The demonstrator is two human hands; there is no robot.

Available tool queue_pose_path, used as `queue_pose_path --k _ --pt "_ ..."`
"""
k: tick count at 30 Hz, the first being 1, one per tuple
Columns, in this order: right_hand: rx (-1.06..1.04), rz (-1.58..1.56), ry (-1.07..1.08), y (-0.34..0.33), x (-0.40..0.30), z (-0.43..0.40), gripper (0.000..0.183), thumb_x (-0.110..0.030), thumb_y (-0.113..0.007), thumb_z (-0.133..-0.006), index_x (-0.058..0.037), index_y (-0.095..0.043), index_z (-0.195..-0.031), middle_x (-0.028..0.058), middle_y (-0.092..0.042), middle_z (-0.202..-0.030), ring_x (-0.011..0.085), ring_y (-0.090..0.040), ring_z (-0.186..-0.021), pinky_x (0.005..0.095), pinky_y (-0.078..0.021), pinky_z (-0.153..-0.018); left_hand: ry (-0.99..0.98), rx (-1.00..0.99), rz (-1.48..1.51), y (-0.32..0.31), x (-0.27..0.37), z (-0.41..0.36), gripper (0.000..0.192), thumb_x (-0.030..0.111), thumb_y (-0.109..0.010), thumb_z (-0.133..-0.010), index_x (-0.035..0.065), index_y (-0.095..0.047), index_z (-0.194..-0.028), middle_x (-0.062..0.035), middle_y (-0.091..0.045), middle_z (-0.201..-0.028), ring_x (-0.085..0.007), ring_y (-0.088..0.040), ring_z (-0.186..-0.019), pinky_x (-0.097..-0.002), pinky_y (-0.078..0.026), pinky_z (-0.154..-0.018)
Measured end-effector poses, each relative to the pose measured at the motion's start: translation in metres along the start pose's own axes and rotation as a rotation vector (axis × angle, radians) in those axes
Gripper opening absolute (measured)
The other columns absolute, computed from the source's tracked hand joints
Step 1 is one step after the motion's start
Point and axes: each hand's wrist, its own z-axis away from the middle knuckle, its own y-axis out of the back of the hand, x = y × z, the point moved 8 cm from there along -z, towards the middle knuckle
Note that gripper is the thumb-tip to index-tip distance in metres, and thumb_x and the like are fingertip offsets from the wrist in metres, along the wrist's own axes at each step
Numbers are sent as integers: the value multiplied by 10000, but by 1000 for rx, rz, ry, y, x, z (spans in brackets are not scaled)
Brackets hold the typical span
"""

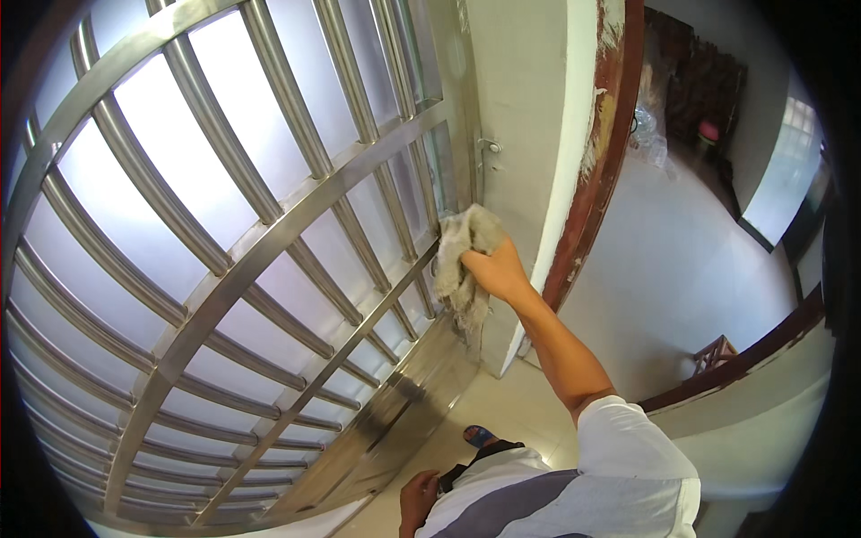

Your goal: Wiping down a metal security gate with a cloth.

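Observation:
My right hand (494,269) grips a damp-looking grey cloth (457,252) that hangs in folds below the fingers. The cloth lies against the side frame of a stainless steel barred grille (289,232), where a horizontal rail meets the frame. Behind the bars are bright, pale panes. Low in the picture, near my waist, my left hand (418,497) hangs beside the grey and white shirt, its fingers curled; whether it holds anything cannot be told.
A wall bolt or catch (494,146) sits above the cloth. To the right stands a doorway with a worn red-brown frame (592,181); beyond it a small wooden stool (714,355) rests on the floor. A sandalled foot (479,436) is on the tiles below.

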Motion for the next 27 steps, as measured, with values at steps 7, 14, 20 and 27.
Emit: queue_pose_path --k 7,14,20,27 --pt "-82 -1219 -955 -70 94 153 357 -14 -423 -850 -3 -557 -1181 136 -647 -1092 253 -651 -976 386 -533 -873 40 28 184 12 10 -14 236 149 -646 -862 34 -663 -1069 -86 -683 -892 -178 -653 -834 -300 -502 -760" --pt "-468 -1264 -1101 -123 50 229 392 -132 -612 -884 -1 -535 -1245 108 -637 -1139 222 -621 -1039 361 -496 -918 -301 116 614 37 140 -47 400 102 -635 -861 -24 -523 -1224 -83 -613 -1117 -148 -563 -1005 -289 -438 -897" --pt "-734 -999 -650 -90 49 215 461 -151 -679 -868 -40 -524 -1288 62 -604 -1213 152 -561 -1109 313 -461 -928 -266 150 752 67 149 -56 279 115 -583 -903 -48 -575 -1129 -68 -644 -1044 -122 -578 -954 -275 -443 -873" --pt "-304 -1433 -1104 -95 68 259 370 -194 -631 -918 -16 -562 -1235 45 -631 -1178 147 -593 -1058 328 -459 -917 -146 231 1187 58 169 -49 273 134 -584 -916 -35 -571 -1129 -94 -646 -1054 -159 -608 -956 -297 -454 -891"
